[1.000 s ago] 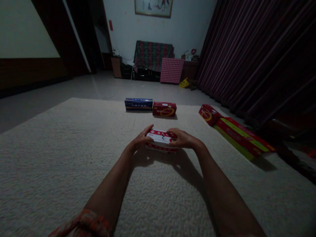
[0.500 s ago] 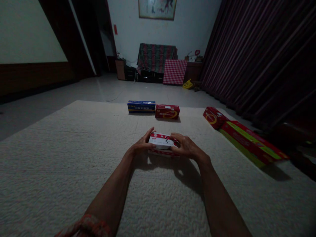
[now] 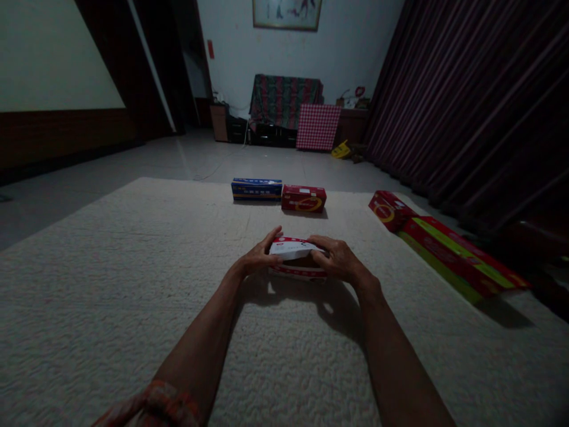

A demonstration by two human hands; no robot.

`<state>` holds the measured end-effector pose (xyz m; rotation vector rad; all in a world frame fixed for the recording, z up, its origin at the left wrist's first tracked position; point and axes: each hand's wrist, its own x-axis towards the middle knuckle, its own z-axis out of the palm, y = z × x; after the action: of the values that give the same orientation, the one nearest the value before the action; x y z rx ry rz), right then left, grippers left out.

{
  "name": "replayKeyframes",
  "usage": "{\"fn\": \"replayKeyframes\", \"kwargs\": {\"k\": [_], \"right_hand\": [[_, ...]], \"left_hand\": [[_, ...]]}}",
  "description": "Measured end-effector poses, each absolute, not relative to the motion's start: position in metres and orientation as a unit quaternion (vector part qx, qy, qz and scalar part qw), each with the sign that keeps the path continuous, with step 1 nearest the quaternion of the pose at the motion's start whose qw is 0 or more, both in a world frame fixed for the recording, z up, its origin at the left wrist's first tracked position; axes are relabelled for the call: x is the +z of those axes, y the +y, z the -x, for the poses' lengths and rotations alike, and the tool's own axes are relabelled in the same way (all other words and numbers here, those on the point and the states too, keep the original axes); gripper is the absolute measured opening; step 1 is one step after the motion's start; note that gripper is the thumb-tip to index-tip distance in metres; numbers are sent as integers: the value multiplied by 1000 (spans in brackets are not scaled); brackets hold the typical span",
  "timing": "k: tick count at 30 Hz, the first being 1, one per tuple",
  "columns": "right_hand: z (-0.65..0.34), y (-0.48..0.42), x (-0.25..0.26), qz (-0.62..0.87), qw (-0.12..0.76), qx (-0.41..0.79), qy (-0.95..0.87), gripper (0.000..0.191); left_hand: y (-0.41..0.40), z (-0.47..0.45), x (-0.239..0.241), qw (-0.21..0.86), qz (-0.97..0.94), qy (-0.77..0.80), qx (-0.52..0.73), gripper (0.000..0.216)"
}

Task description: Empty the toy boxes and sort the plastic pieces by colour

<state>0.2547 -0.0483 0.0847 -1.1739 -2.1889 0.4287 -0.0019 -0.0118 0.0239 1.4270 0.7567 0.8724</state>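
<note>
Head view: white-and-red box (image 3: 291, 252), one, on pale quilted cover (image 3: 178, 332), near picture centre, held at both ends. Lid (image 3: 283, 247) bowed up along its 6 o'clock edge, dark gap beneath. Left hand (image 3: 256, 257), at the box's 9 o'clock end: grip holding that end, fingers toward the far side, thumb at the near edge. Right hand (image 3: 338, 258), at the 3 o'clock end: grip holding that end, fingers over the top, thumb beside the gap. Directions from the held box: at 11 o'clock, blue box (image 3: 256, 190), one; at 12 o'clock, red box (image 3: 303, 199), just beside the blue; at 2 o'clock, second red box (image 3: 390, 210), yellow ring on its face; at 3 o'clock, long red-and-yellow box (image 3: 460, 256); well beyond, at 12 o'clock, red checked cloth (image 3: 318, 127).
</note>
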Motion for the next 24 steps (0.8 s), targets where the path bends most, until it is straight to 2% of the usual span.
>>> {"fn": "replayKeyframes", "kwargs": {"k": [4,8,12,17,24], "right_hand": [[-260,-44,80,459,332,168,-807,26],[-266,-36,72,488,376,165,-770,36],[-264,-32,65,480,414,189,-750,36],[-256,-30,58,483,479,209,-703,42],[-260,-26,46,464,480,248,-702,36]], "left_hand": [[-12,1,25,604,-613,336,384,112],[-12,-1,26,603,-586,356,407,101],[-10,-1,22,595,-575,364,427,94],[-8,0,15,605,-573,342,434,103],[-13,1,23,620,-580,334,409,102]]}}
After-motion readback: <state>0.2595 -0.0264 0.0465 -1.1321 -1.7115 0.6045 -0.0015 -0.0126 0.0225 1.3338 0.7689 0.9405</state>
